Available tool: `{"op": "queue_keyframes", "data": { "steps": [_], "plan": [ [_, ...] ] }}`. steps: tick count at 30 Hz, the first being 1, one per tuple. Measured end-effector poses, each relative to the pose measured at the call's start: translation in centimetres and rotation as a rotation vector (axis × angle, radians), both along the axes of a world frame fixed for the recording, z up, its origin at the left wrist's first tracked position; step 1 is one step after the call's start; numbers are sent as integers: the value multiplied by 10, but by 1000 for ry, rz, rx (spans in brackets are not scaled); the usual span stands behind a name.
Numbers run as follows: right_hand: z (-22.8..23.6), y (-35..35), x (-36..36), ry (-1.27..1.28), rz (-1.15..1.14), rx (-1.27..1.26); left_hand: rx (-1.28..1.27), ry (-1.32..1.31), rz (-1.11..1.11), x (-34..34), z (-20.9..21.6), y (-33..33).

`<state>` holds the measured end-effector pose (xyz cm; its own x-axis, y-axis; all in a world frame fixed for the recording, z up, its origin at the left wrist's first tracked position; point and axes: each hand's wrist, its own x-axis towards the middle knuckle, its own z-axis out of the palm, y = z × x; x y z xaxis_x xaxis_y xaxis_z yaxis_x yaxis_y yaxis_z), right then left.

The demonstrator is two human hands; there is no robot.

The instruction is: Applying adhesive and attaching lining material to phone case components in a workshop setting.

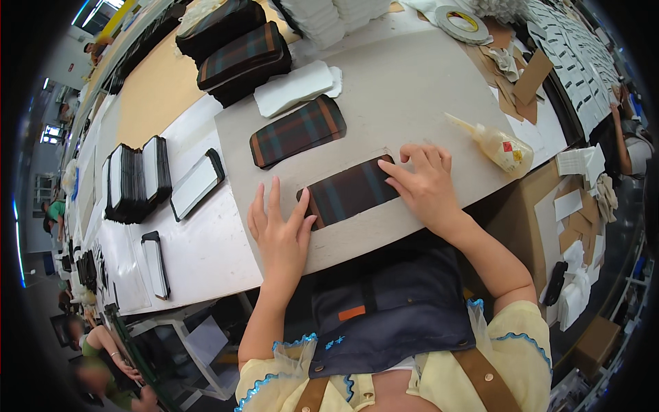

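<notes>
A dark plaid fabric panel (352, 191), rectangular with rounded corners, lies on the grey board (405, 103) at the front of the table. At its left end, the thumb and forefinger of my left hand (280, 230) grip the edge, other fingers raised. My right hand (429, 187) pinches the right end between thumb and forefinger, its other fingers curled. Just beyond lies a second plaid panel (298, 132), with nothing touching it. Behind that are white rectangular pieces (295, 89). A squeeze bottle (504, 147) of yellowish liquid rests to the right, its nozzle pointing away to the left.
Stacks of plaid panels (244, 58) stand at the back left. White, black-edged pieces (137, 178) form a row on the left, near a single one (198, 184) and a narrow one (156, 264). A tape roll (463, 25) and cardboard scraps (532, 75) lie back right.
</notes>
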<state>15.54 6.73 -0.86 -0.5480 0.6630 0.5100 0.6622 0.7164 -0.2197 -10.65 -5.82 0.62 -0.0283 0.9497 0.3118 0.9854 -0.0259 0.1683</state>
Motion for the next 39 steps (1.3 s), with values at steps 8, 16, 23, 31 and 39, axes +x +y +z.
{"op": "queue_keyframes", "data": {
  "steps": [8,16,23,31,39],
  "plan": [
    [9,-2,15,6,11,-165,-133,-75,10,-5,10,-6],
    [9,-29,43,-43,116,-116,-101,-7,-98,4,2,-42],
    [26,-17,104,252,-355,52,-47,-118,-137,4,1,-47],
    [6,11,187,611,-476,-600,-136,-105,-251,33,0,-22],
    [51,-6,135,1112,-148,-656,-203,-139,-383,54,3,-9]
  ]
}}
